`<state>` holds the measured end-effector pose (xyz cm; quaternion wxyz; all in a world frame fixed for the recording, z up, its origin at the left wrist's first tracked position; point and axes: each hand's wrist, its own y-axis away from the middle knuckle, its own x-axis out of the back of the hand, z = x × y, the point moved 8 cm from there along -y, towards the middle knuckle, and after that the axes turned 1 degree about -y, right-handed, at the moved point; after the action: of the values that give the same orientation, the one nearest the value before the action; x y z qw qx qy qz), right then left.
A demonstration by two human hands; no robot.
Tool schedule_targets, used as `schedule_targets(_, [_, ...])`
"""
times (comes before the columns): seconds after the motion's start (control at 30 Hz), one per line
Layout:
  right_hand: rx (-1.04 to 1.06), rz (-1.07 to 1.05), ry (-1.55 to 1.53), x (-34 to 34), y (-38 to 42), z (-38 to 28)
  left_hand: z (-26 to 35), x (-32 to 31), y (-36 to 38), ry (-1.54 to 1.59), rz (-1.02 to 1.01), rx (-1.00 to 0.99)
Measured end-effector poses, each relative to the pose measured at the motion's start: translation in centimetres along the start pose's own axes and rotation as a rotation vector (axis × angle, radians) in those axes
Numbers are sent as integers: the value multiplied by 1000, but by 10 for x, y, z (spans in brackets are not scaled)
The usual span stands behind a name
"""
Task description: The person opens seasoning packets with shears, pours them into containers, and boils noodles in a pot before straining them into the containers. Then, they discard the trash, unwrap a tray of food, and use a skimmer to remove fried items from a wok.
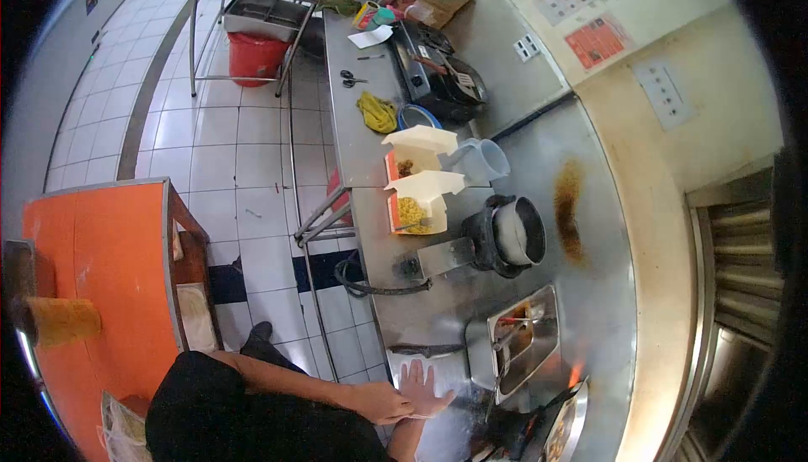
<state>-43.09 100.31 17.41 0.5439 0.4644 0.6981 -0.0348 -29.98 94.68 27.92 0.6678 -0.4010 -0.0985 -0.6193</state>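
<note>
My right hand (pixel 425 390) is spread with its fingers stretched out, in what looks like a thin clear plastic glove. My left hand (pixel 383 403) is closed at the right wrist, pinching the glove's edge. Both are above the near end of the steel counter (pixel 374 252). Just beyond them a steel food pan (pixel 481 353) holds ladles and brown sauce. To the right, a frying pan (pixel 574 424) with food in it sits over the stove, beside an orange flame (pixel 576 373).
Two open takeaway boxes, one with yellow food (pixel 411 211) and one with brown food (pixel 405 167), stand on the counter. Near them are a dark pot (pixel 526 231), a plastic jug (pixel 486 159), a yellow cloth (pixel 376 113) and a portable stove (pixel 429 71). An orange cabinet (pixel 101 252) stands left.
</note>
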Motion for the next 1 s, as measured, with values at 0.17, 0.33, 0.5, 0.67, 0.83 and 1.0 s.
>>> schedule_targets(0.17, [19,-39,0,0,-21,-10,-28,-15,-7,46,-6,16])
schedule_targets(0.33, [153,-160,109,18,29,-54,12,9,-72,502,-20,-138])
schedule_targets(0.5, [429,96,-314,61,137,-102,69,-47,-226,874,-342,-15])
schedule_targets(0.67, [635,254,-489,185,216,-127,108,-151,-358,1042,-626,424])
schedule_targets(0.83, [743,313,-604,275,293,-139,152,-247,-412,1085,-807,615])
schedule_targets(1.0, [878,378,-716,346,355,-149,205,-301,-412,1333,-857,764])
